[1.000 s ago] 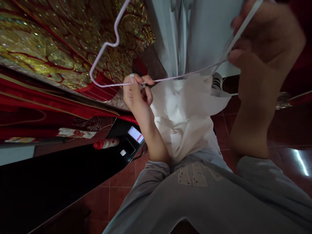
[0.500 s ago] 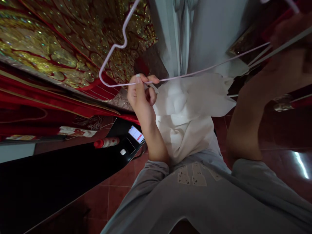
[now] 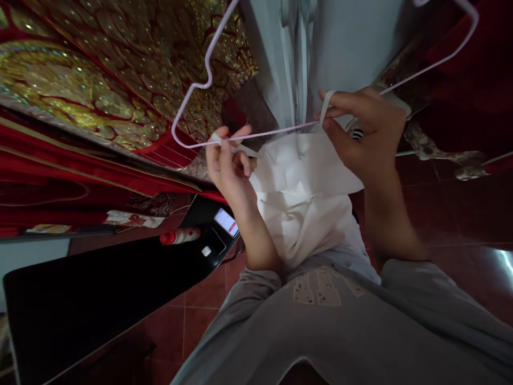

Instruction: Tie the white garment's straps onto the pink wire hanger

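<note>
A pale lilac clothes hanger (image 3: 276, 131) is held crosswise in front of me. My left hand (image 3: 232, 168) pinches its lower bar near the left corner, with a bit of white at the fingertips. With thumb and fingers closed, my right hand (image 3: 366, 131) grips a flat white ribbon (image 3: 326, 107) at the bar, right of the middle; whether it goes fully round the bar is hidden. Below the bar, white cloth (image 3: 308, 166) hangs in folds against my front. How the cloth joins the ribbon cannot be made out.
Red and gold sequined garments (image 3: 80, 91) hang close on the left. A black table (image 3: 100, 289) holds a lit phone (image 3: 226, 222), a red-capped bottle (image 3: 180, 236), a dark flat device and a small white case (image 3: 206, 251). Grey cloth (image 3: 340, 48) hangs ahead.
My right hand has come in from the far upper right to the hanger's bar, and the long stretched ribbon now shows as a short piece there. My left hand keeps its pinch.
</note>
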Motion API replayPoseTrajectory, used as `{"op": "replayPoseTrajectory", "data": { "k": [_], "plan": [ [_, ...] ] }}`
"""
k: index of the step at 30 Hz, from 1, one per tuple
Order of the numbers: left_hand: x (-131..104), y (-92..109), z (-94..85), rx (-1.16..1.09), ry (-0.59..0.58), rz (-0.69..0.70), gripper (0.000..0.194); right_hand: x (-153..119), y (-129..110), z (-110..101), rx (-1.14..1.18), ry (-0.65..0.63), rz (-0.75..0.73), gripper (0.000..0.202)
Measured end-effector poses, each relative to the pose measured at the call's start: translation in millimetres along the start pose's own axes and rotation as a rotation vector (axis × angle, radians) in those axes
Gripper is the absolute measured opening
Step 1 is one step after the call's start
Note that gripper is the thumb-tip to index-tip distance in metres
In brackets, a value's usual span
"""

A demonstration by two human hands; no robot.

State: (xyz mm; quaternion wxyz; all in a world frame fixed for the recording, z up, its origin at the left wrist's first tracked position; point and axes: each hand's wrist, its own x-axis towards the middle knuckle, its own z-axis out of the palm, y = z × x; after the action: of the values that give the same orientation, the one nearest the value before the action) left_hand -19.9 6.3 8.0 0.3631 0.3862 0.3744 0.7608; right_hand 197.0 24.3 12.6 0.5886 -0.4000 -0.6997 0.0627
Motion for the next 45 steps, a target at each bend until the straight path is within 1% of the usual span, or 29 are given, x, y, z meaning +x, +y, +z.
{"op": "replayPoseTrajectory", "data": {
  "k": [3, 5, 7, 8, 9, 10, 12, 14, 15, 16, 18, 20, 22, 23, 25, 27, 28, 29, 33, 35, 37, 40, 41, 43, 45],
  "plan": [
    [8, -5, -14.1, 0.028, 0.196, 0.121, 0.010, -1, 0, 0, -0.012, -0.008, 0.025, 0.022],
    [14, -8, -24.0, 0.063, 0.307, 0.216, 0.017, -1, -1, -1, -0.006, -0.007, 0.025, 0.020],
    [19, -10, -33.4, 0.109, 0.368, 0.292, 0.021, -1, -2, -1, 0.009, 0.009, -0.006, 0.021],
    [21, -11, -37.8, 0.133, 0.371, 0.315, 0.021, -1, -2, -1, 0.022, 0.018, -0.032, 0.022],
    [22, -11, -42.0, 0.153, 0.347, 0.328, 0.020, -1, -3, -1, 0.036, 0.024, -0.059, 0.024],
    [23, -11, -46.0, 0.166, 0.296, 0.325, 0.020, -1, -3, -1, 0.049, 0.029, -0.076, 0.027],
    [24, -10, -52.7, 0.174, 0.158, 0.277, 0.023, -2, -4, -2, 0.058, 0.019, -0.070, 0.032],
    [26, -7, -56.9, 0.162, 0.051, 0.208, 0.031, -3, -5, -2, 0.052, 0.011, -0.041, 0.034],
    [28, -6, -57.6, 0.156, 0.020, 0.197, 0.033, -3, -5, -3, 0.046, 0.007, -0.029, 0.033],
    [30, -4, -57.1, 0.149, 0.001, 0.215, 0.032, -2, -5, -3, 0.036, 0.002, -0.023, 0.032],
    [35, 0, -52.0, 0.143, -0.018, 0.318, 0.023, -2, -4, -5, -0.003, -0.025, -0.004, 0.031],
    [41, 7, -41.9, 0.168, -0.014, 0.437, 0.014, -2, -2, -6, -0.037, -0.043, -0.003, 0.031],
    [47, 16, -29.5, 0.240, -0.044, 0.489, 0.009, -1, 1, -6, -0.037, -0.016, -0.067, 0.032],
    [50, 22, -23.6, 0.271, -0.081, 0.478, 0.008, -1, 3, -6, -0.032, 0.003, -0.104, 0.034],
    [56, 33, -14.4, 0.301, -0.204, 0.390, 0.006, -2, 6, -5, -0.035, 0.030, -0.159, 0.037],
    [61, 43, -9.4, 0.318, -0.314, 0.294, 0.004, -2, 9, -3, -0.044, 0.027, -0.153, 0.038],
    [63, 46, -8.3, 0.336, -0.343, 0.264, 0.003, -3, 10, -3, -0.047, 0.022, -0.141, 0.036],
    [66, 48, -7.9, 0.354, -0.350, 0.246, 0.006, -3, 11, -2, -0.047, 0.019, -0.128, 0.034],
    [73, 46, -9.0, 0.355, -0.292, 0.125, 0.030, -5, 12, 0, -0.028, 0.020, -0.082, 0.028],
    [75, 43, -9.3, 0.368, -0.296, 0.103, 0.035, -5, 10, -1, -0.019, 0.002, -0.058, 0.027],
    [74, 43, -8.7, 0.398, -0.305, 0.158, 0.033, -4, 6, -3, -0.062, -0.041, 0.006, 0.026],
    [69, 50, -7.0, 0.427, -0.367, 0.228, 0.016, -2, -2, -6, -0.170, -0.101, 0.106, 0.025],
    [68, 54, -6.7, 0.429, -0.399, 0.230, 0.014, -2, -5, -6, -0.193, -0.102, 0.116, 0.024],
    [67, 58, -7.7, 0.424, -0.433, 0.211, 0.018, -1, -8, -5, -0.214, -0.098, 0.114, 0.023],
    [68, 55, -11.6, 0.403, -0.396, 0.199, 0.020, -2, -9, -3, -0.212, -0.092, 0.099, 0.021]
  ]
}}
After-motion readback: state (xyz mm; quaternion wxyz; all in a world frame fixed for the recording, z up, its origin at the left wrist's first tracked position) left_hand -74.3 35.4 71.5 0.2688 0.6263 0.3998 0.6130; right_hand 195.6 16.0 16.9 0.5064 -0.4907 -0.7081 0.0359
